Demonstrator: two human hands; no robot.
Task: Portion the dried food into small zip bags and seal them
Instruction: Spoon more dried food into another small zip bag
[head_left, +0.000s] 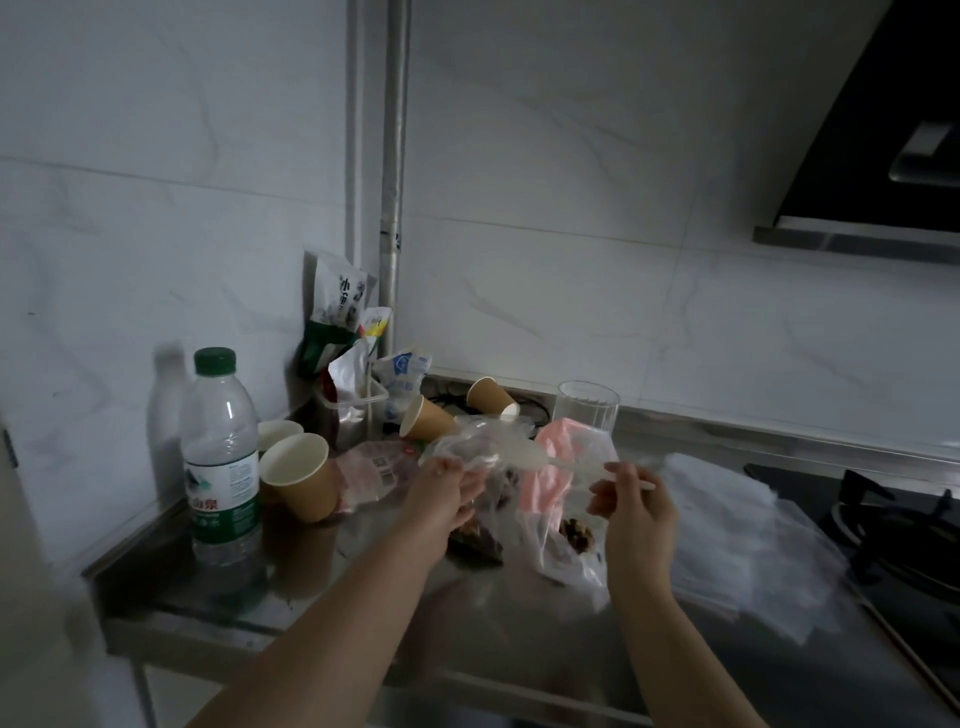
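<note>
Nearest me, my two forearms reach out over the steel bench (363, 613), both angled inward toward the middle. My right hand (636, 512) is raised, wrist bent, its grip pinched round the handle of a pale spoon (524, 457) whose bowl points left across the work. My left hand (444, 493) grips the rim of a clear bag (483, 499), holding its mouth up and open; dark dried food (478, 540) sits in the bottom of it. Just beside it on the right lies a second bag (571, 525) with a small dark portion inside, resting on the bench under my right hand.

To do this step well, I judge I should keep the left grip high so the mouth stays wide, dip the spoon in level, and lift slowly so nothing spills.

To the right a stack of empty zip bags (727, 530) waits. Further off stand paper cups (301, 475), a water bottle (221, 457) and a glass (589, 410).
</note>
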